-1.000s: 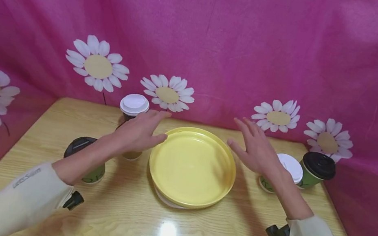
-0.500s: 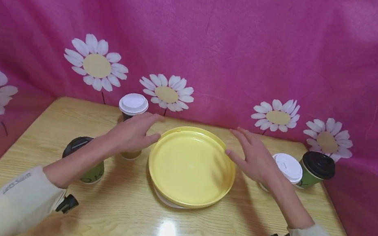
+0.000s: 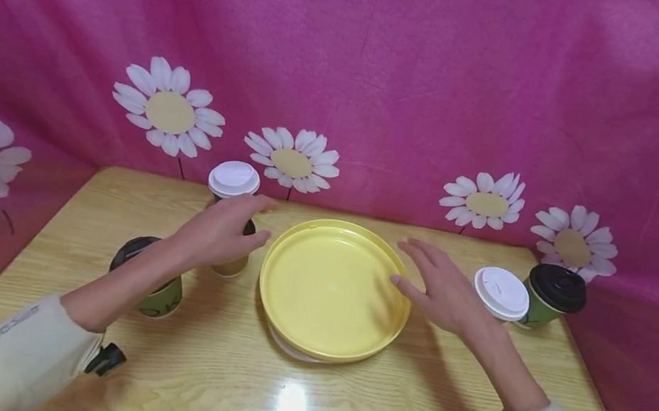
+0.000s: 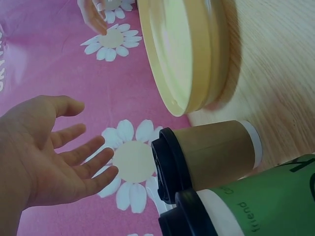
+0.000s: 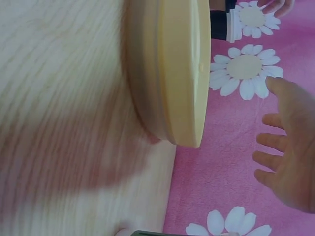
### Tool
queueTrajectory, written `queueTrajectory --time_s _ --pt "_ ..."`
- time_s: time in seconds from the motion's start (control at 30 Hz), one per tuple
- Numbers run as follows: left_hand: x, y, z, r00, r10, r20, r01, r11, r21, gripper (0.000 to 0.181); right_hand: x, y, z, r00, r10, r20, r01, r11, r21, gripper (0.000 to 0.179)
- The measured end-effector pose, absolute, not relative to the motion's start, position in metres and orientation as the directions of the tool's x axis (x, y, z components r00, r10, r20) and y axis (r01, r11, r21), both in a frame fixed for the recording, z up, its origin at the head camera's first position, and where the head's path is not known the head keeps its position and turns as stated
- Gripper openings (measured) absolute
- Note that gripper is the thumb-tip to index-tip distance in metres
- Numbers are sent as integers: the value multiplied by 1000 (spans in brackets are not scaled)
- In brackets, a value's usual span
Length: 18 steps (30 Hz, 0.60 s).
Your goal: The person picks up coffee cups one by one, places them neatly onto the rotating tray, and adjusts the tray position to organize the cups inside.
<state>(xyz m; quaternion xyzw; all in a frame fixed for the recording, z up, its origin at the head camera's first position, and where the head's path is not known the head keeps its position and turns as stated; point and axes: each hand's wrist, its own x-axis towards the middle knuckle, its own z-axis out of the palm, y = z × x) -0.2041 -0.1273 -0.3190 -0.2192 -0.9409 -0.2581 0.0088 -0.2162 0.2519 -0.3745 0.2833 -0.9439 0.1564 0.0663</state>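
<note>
A round yellow tray [image 3: 333, 292] with a raised rim sits mid-table on a paler base that shows under its front edge. My left hand [image 3: 218, 234] hovers left of it, fingers relaxed and holding nothing. Behind and below that hand stands a brown paper cup [image 4: 216, 155] with a black lid. A green cup [image 3: 162, 301] with a black lid is partly hidden by my left forearm. My right hand [image 3: 442, 288] hangs at the tray's right rim, fingers loosely extended, nothing in it. Just right of it is a white-lidded cup [image 3: 501, 292], its body mostly hidden.
Another white-lidded cup [image 3: 234, 180], dark-bodied, stands at the back left. A green cup with a black lid [image 3: 547, 301] is near the right edge of the wooden table [image 3: 210, 388]. A pink daisy-print cloth [image 3: 385, 99] hangs close behind and at both sides.
My left hand has drawn left, away from the tray, uncovering some of the brown cup's lid. My right hand has lowered toward me. Tray and cups have stayed in place.
</note>
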Motion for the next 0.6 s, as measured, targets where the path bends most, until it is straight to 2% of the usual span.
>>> queueTrajectory --time_s 0.3,0.6 --pt "-199 -139 -318 -930 347 120 353 756 551 46 -210 252 -384 -821 -525 224 -569 786 -243 59" --pt "-198 -155 -324 -931 340 134 352 732 584 46 -202 254 -401 -793 -562 233 -606 764 -220 54"
